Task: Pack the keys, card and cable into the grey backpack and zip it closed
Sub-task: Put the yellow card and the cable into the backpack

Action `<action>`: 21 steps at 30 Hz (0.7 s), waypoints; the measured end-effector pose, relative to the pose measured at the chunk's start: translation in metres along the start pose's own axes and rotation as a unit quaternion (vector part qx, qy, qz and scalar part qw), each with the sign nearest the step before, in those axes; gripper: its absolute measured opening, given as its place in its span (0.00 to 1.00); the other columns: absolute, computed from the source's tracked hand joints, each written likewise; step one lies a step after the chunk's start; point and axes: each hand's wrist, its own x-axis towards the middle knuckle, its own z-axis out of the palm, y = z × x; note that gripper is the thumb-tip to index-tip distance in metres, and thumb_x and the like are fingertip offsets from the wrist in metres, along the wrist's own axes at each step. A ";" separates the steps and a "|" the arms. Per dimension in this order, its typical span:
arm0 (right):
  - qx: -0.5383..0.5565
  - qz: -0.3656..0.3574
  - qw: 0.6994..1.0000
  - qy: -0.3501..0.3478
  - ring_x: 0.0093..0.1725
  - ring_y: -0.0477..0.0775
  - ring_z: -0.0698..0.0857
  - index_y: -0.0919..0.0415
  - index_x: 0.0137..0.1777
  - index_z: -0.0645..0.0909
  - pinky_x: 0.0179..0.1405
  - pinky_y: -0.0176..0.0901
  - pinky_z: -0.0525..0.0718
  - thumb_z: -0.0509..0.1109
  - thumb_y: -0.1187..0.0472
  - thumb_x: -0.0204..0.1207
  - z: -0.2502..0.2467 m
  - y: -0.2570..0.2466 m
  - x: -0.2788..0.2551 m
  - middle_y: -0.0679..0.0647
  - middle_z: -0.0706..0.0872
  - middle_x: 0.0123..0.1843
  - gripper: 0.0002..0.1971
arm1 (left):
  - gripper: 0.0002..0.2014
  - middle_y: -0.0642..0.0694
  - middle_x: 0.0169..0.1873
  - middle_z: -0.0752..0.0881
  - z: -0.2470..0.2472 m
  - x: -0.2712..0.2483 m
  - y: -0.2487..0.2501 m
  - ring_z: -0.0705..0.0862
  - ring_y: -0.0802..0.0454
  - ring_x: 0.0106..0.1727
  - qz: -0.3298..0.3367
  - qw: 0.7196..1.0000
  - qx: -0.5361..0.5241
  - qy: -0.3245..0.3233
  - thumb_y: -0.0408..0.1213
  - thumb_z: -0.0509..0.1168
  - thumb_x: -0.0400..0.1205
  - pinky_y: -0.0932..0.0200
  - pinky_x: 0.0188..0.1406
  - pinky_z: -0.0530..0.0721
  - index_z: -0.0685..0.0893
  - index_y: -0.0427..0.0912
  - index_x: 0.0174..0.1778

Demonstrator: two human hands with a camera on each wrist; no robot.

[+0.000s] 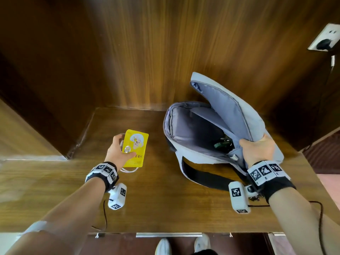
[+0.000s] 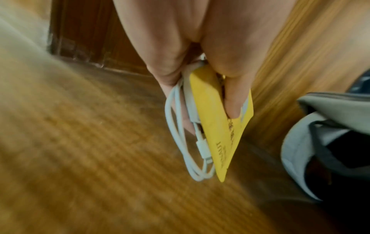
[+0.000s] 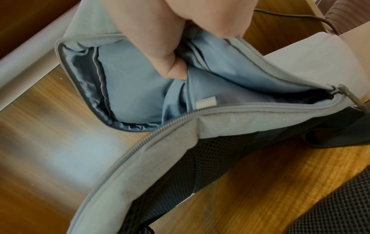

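The grey backpack (image 1: 198,150) lies unzipped on the wooden table, its flap (image 1: 239,111) lifted. My right hand (image 1: 257,148) grips the flap's edge, thumb inside on the blue lining (image 3: 140,88). Dark green keys (image 1: 223,142) lie deep in the main compartment. To the left of the bag, my left hand (image 1: 119,151) holds a yellow card (image 1: 135,150) above the table, thumb pressing on its face. Under the card the same hand holds a coiled white cable (image 2: 186,142), whose loop (image 1: 128,170) hangs out below.
A wooden table (image 1: 165,199) set in a wood-panelled alcove bears everything. The bag's black strap (image 1: 202,177) trails toward me. A wall socket (image 1: 325,37) with a dark plug sits at the upper right. My shoes show below the table's front edge.
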 end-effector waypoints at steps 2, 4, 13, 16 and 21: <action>0.004 0.000 1.000 0.003 0.38 0.63 0.83 0.54 0.30 0.73 0.37 0.47 0.78 0.73 0.70 0.64 0.000 0.000 0.000 0.61 0.85 0.38 0.13 | 0.46 0.47 0.66 0.83 -0.012 -0.004 0.019 0.85 0.45 0.63 0.039 0.999 -0.010 -0.002 0.35 0.80 0.69 0.47 0.58 0.86 0.63 0.61 0.77; 0.004 0.006 1.000 0.001 0.38 0.65 0.85 0.55 0.30 0.74 0.35 0.48 0.79 0.72 0.70 0.63 -0.001 0.000 0.002 0.62 0.85 0.37 0.12 | 0.49 0.44 0.66 0.83 -0.026 -0.010 0.051 0.85 0.46 0.65 0.089 0.996 -0.013 -0.007 0.33 0.79 0.71 0.52 0.50 0.88 0.56 0.67 0.79; 0.014 0.035 0.999 0.028 0.46 0.65 0.84 0.68 0.56 0.84 0.41 0.46 0.76 0.74 0.67 0.69 -0.014 -0.008 0.011 0.68 0.88 0.52 0.15 | 0.24 0.48 0.56 0.92 -0.015 -0.038 0.210 0.91 0.57 0.54 0.174 0.947 -0.223 -0.152 0.31 0.77 0.75 0.57 0.52 0.89 0.82 0.39 0.69; 0.009 0.045 0.999 0.022 0.46 0.64 0.83 0.70 0.57 0.83 0.43 0.44 0.74 0.73 0.67 0.71 -0.020 -0.008 0.012 0.67 0.87 0.51 0.15 | 0.19 0.36 0.64 0.88 0.037 -0.019 0.214 0.88 0.39 0.64 -0.050 0.883 -0.308 -0.350 0.30 0.69 0.82 0.43 0.58 0.88 0.82 0.34 0.69; 0.045 0.018 0.999 -0.009 0.43 0.58 0.81 0.61 0.47 0.79 0.42 0.44 0.74 0.73 0.71 0.69 -0.028 -0.002 0.007 0.61 0.85 0.46 0.10 | 0.25 0.34 0.63 0.85 0.109 0.005 0.197 0.82 0.35 0.71 -0.137 0.911 -0.051 -0.385 0.38 0.75 0.74 0.35 0.71 0.79 0.83 0.34 0.67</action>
